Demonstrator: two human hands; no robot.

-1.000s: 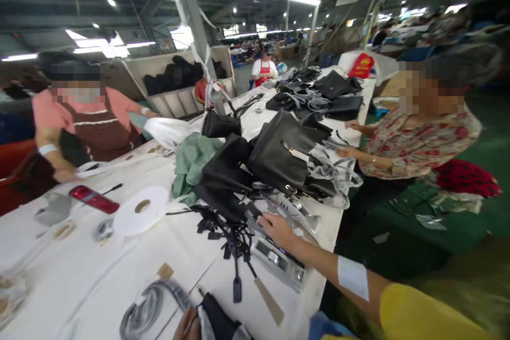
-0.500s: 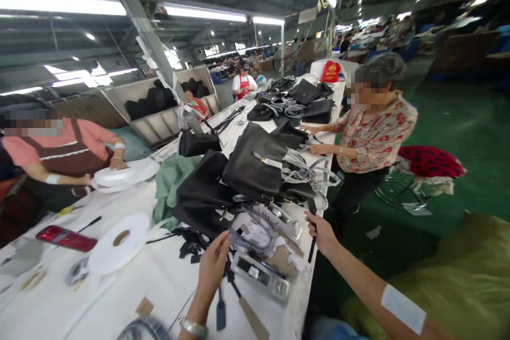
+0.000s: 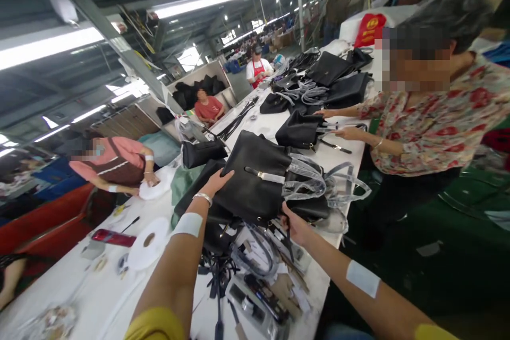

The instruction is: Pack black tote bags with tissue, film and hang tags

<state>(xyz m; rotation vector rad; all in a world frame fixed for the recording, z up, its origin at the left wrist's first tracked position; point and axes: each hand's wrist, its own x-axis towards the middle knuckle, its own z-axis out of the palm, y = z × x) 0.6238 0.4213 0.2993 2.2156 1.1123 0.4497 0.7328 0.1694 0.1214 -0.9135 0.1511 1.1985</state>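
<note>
A black handbag [image 3: 251,170] lies on top of other black bags on the white table, its wrapped handles [image 3: 306,175] pointing right. A strap tab with a gold-coloured buckle and a pale cover runs across its front. My left hand [image 3: 216,181] grips the bag's left edge, thumb on the front panel. By the bag's near right corner, my right hand [image 3: 295,224] is closed on a narrow black strap [image 3: 289,241], its fingertips against the bag; part of the strap is hidden by the hand. Below lie a grey tray-like metal tool [image 3: 255,305] and dark straps [image 3: 218,281].
Across the right edge, a co-worker in a floral shirt [image 3: 434,133] handles a smaller black bag [image 3: 298,130]. Another co-worker [image 3: 123,159] works at a white roll on the left. A white tape roll [image 3: 148,244], a red case [image 3: 113,237] and green cloth [image 3: 185,186] lie nearby.
My left hand has moved forward from above the clutter onto the handbag's left edge. My right hand, with the strap, has come in against the bag's near corner. The view has shifted.
</note>
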